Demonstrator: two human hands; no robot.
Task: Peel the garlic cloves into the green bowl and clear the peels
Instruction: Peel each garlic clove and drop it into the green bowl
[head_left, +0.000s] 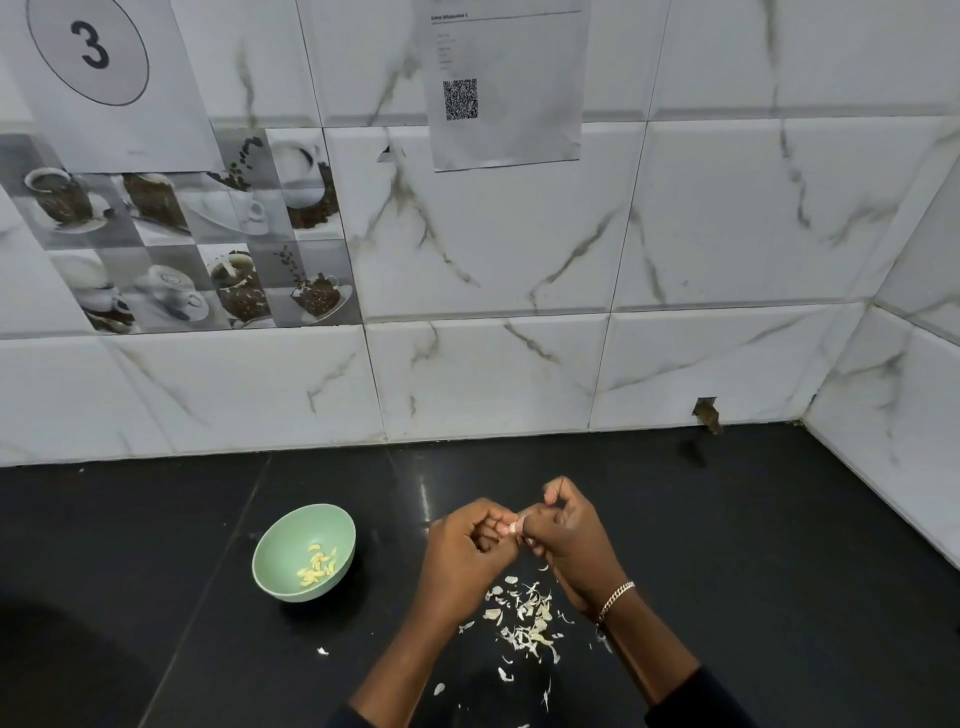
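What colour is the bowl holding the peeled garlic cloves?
The bowl is pale mint green, inside and out; the head view shows it.

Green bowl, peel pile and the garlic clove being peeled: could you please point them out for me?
green bowl (278, 545), head view, bare inner wall.
peel pile (525, 623), head view, middle of the heap.
garlic clove (514, 527), head view, pale visible tip.

Single view, head-worn, wide-angle. Looks forward and steeply down from above, close on the grip: left hand (467, 553) and right hand (576, 545) pinch a small pale garlic clove (514, 527), low centre. Glossy black stone counter (779, 571) lies beneath the grip, and a white marble-veined tiled wall (519, 364) rises beyond it, its lines bowed at the edges.
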